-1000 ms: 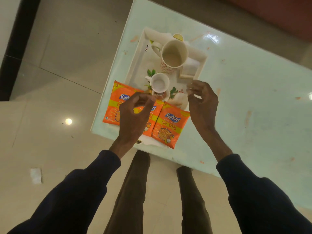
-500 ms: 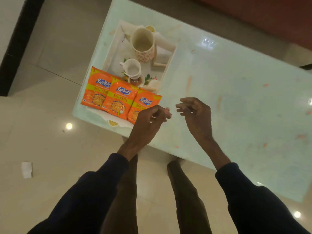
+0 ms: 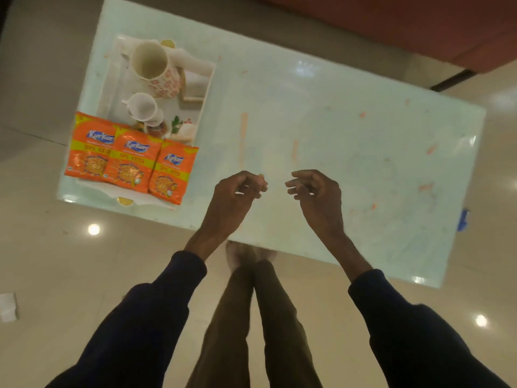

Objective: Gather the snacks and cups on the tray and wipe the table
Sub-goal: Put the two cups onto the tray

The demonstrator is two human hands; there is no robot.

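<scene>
A white tray [image 3: 112,79] sits at the left end of the pale green glass table [image 3: 321,130]. On it stand a tall floral mug [image 3: 156,68] and a small white cup [image 3: 142,106]. Three orange snack packets [image 3: 128,161] lie side by side across the tray's near end. My left hand [image 3: 237,191] hovers over the table's near edge, right of the tray, fingers loosely curled and holding nothing. My right hand [image 3: 316,189] hovers beside it, fingers also loosely curled and empty. Orange smears [image 3: 243,135] and crumbs mark the tabletop.
A reddish-brown sofa [image 3: 391,23] runs along the far side of the table. Glossy beige floor tiles surround it, with a white scrap [image 3: 8,306] at the left. A blue object [image 3: 463,219] peeks out at the table's right edge. My legs stand at the near edge.
Both hands left the tray and packets and moved right to the table's middle near edge. My view shifted right, so the tray now lies at the far left.
</scene>
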